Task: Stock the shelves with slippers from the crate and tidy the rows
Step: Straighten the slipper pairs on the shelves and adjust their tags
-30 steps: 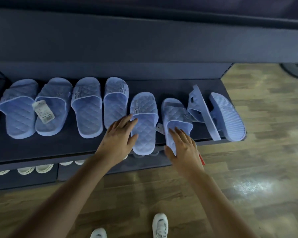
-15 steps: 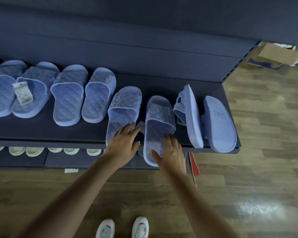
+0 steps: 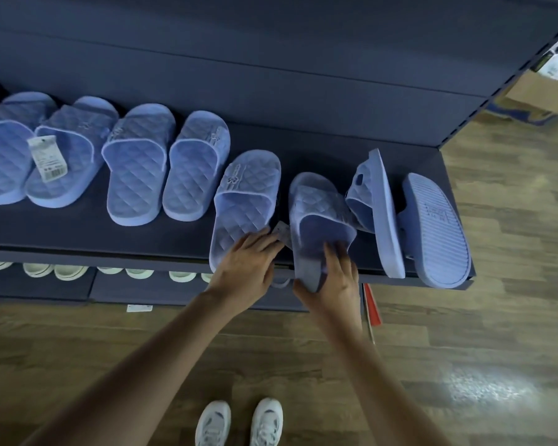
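Several blue quilted slippers lie in a row on a dark shelf [image 3: 174, 239]. My left hand [image 3: 248, 265] rests flat on the heel of one slipper [image 3: 242, 201], fingers spread, near a small tag [image 3: 282, 231]. My right hand [image 3: 332, 281] grips the heel of the neighbouring slipper [image 3: 316, 214], thumb under its sole and fingers on top; that heel hangs over the shelf's front edge. To the right, one slipper [image 3: 380, 214] stands on its side and another [image 3: 435, 226] lies sole up. No crate is in view.
A lower shelf holds pale slippers [image 3: 68, 272] under the blue row. A price tag [image 3: 47, 157] lies on the second slipper from the left. Cardboard boxes [image 3: 541, 94] stand past the shelf's right end. Wooden floor and my white shoes [image 3: 239, 423] are below.
My view has shifted left and closer to the shelf. My right hand has wrapped around the slipper's heel and lifted it slightly. My left hand stays on the neighbouring slipper.
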Demonstrator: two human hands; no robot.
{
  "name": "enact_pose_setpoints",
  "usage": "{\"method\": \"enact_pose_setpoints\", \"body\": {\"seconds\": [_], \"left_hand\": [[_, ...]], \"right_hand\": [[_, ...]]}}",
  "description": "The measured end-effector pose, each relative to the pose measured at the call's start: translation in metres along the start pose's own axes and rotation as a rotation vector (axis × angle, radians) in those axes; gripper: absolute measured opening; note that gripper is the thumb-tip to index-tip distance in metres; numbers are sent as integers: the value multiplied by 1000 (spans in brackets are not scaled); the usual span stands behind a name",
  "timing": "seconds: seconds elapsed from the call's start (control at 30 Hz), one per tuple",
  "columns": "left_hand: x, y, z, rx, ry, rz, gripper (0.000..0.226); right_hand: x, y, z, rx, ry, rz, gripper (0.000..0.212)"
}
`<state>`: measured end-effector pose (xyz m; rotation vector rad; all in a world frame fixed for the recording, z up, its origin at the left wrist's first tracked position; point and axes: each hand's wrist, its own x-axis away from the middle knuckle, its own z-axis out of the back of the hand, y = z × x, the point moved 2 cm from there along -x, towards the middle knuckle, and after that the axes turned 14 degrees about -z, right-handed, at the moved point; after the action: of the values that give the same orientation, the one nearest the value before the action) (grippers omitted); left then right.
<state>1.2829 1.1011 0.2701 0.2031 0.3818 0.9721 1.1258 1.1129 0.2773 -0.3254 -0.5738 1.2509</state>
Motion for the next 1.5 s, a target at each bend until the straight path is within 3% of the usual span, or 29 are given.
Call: {"method": "enact_pose_setpoints", "body": {"seconds": [0.07,0.23,0.33,0.4,0.5,0.57,0.77,0.87,1.0,1.07,1.13,1.2,1.33,1.5], "left_hand": [[-9,1,-7,-5,-26,-77,39],[-26,-3,-18,23,-86,-82,45],[-26,-3,-17,0,-2,-86,41],[-24,-5,-12,71,147,-46,32],[-21,-7,-2,241,380,113,29],[-20,-4,2,410,436,272,37],[-33,1,-8,1048,346,779,37],[-45,-2,-10,1159,217,849,34],[-55,-6,1,915,217,826,21],[-49,-8,9,780,291,768,18],[-41,-8,20,873,356,751,18],[-34,-14,27,897,330,747,19],[-18,-37,30,497,117,680,33],[0,-53,17,252,151,505,30]], "right_hand": [[1,2,8,-37,-1,12,87],[2,3,22,-131,-59,2,83],[2,0,28,-212,-92,-28,80],[2,-1,31,-267,-117,-42,79],[4,-1,34,-300,-133,-46,82],[4,1,34,-317,-135,-55,83],[4,-2,32,-394,-163,-85,83],[3,-2,30,-417,-172,-101,85],[2,-1,29,-410,-168,-99,90],[1,0,28,-399,-157,-89,89],[1,2,26,-387,-149,-91,88],[2,2,23,-373,-139,-88,89],[3,-5,12,-257,-81,-36,85],[0,-15,-18,-115,60,34,79]]}}
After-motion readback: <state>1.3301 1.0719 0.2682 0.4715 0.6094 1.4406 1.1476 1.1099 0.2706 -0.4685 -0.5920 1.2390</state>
